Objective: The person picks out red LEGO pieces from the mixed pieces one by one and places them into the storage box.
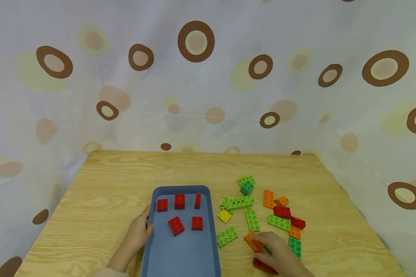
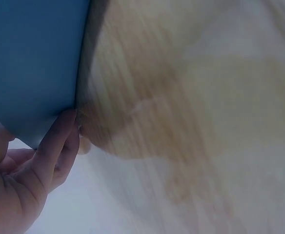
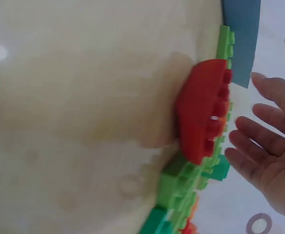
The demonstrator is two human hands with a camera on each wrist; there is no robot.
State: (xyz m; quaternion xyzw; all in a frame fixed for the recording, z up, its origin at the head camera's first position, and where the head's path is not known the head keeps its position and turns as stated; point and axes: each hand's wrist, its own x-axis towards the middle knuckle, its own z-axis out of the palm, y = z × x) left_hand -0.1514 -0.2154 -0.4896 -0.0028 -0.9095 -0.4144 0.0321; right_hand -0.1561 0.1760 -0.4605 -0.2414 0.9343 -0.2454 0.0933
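Already, five red bricks (image 1: 179,201) lay in the blue tray (image 1: 180,254), three in a row at the far end and two just nearer. The left hand (image 1: 137,233) rested against the tray's left rim, fingers fairly straight and touching the wall; the left wrist view showed fingertips (image 2: 64,127) pressed to the blue edge without curling round it.

The right hand (image 1: 277,256) hovered over the loose pile on the table (image 1: 107,184), right of the tray. Its fingers were spread and relaxed, holding nothing, as the right wrist view showed plainly. A red brick (image 1: 263,266) lay just under it, partly hidden, with an orange brick (image 1: 252,241) beside the fingertips.

Judged from this, the red sorting was well along but not finished. Two more red bricks (image 1: 282,211) sat among the green bricks (image 1: 238,202), orange ones and a single yellow brick (image 1: 224,216), well apart from the tray, and the one beneath the hand was not yet gripped.
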